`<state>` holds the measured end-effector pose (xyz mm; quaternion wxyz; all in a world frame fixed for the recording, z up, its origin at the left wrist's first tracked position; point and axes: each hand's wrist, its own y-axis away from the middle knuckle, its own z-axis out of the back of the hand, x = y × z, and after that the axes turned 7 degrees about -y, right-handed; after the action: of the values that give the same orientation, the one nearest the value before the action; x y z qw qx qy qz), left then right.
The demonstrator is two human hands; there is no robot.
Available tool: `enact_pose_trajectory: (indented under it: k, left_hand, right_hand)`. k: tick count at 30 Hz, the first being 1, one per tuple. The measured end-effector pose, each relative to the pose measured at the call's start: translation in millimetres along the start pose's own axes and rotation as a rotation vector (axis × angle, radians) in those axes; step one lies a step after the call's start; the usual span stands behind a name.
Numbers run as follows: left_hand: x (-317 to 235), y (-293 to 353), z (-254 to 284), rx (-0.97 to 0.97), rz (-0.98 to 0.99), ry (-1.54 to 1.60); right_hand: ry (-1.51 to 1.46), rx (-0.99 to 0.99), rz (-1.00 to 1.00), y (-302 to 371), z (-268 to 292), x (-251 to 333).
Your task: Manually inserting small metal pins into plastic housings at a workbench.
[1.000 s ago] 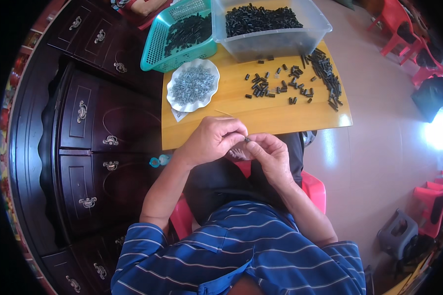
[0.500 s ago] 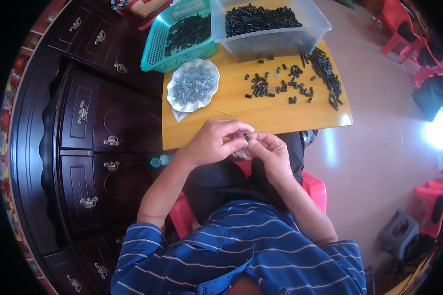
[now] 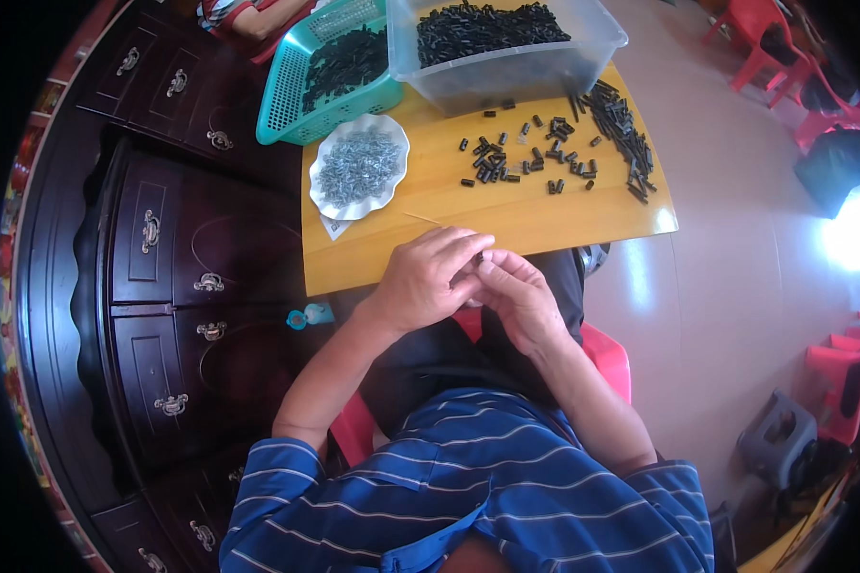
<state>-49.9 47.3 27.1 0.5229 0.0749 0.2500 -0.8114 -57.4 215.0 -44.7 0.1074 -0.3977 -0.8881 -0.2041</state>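
Note:
My left hand and my right hand meet just off the table's near edge, above my lap. Their fingertips are pinched together around a small dark piece, mostly hidden by the fingers. On the table beyond lie loose short black tubes, scattered singly and in small clusters. A white scalloped plate to the left holds a heap of small clear or silvery pieces. Close to my left hand, a thin straw-coloured stick rests on the wood.
A green basket and a clear plastic tub, both with black pieces, stand at the far side. Longer black sticks are piled at right. Dark drawers flank the left; red chairs stand right. Another person's arm shows far left.
The table and its contents have shifted slightly left in the picture. My fingers have closed further over the small dark piece, which shows less now. Both hands stay together.

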Motion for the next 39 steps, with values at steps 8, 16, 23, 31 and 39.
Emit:
enact_pose_trajectory:
  k: [8, 16, 23, 31, 39]
  left_hand:
    - [1.9, -1.0, -4.6, -0.045, -0.044, -0.063]
    - [5.3, 1.7, -2.0, -0.065, -0.062, 0.040]
    - [7.0, -0.4, -0.2, -0.076, -0.057, 0.110]
    - [8.1, -1.9, 2.9, -0.055, -0.006, 0.151]
    - [63.4, -11.5, 34.1, 0.561, 0.249, -0.157]
  right_hand:
    - [-0.145, -0.033, -0.014, -0.4, 4.2, -0.2]
    - [-0.175, 0.020, -0.052, 0.7, 6.3, -0.3]
    - [-0.184, 0.028, -0.048, 1.2, 1.7, 1.7]
    - [-0.164, 0.001, -0.060, -0.2, -0.3, 2.0]
    - [-0.131, -0.117, -0.071, 1.1, 5.5, 4.2]
